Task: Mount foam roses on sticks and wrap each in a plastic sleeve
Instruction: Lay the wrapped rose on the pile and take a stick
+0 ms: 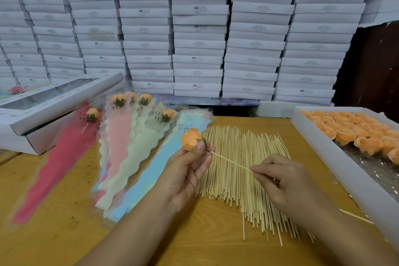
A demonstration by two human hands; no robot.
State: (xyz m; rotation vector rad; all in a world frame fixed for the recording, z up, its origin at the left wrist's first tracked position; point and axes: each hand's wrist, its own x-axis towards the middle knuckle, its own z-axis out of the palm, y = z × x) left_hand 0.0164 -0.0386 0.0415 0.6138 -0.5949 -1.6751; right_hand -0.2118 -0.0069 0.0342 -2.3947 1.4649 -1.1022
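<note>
My left hand point(190, 164) holds an orange foam rose point(190, 139) by its green base, bloom pointing up and left. A thin wooden stick point(230, 161) runs from the rose's base down to my right hand point(278, 177), which pinches its lower end. Both hands hover over a spread pile of wooden sticks point(248, 179) on the wooden table point(64, 233). To the left lie fanned plastic sleeves, red point(58, 162), pink point(118, 136), cream point(138, 153) and blue point(151, 170); several hold mounted orange roses point(92, 114).
A white tray point(336, 157) of orange foam roses point(349, 131) sits at the right edge. An open white box with a window lid point(49, 101) stands at the left. Stacks of white boxes point(198, 28) form a wall behind the table. One loose stick point(356, 216) lies by the tray.
</note>
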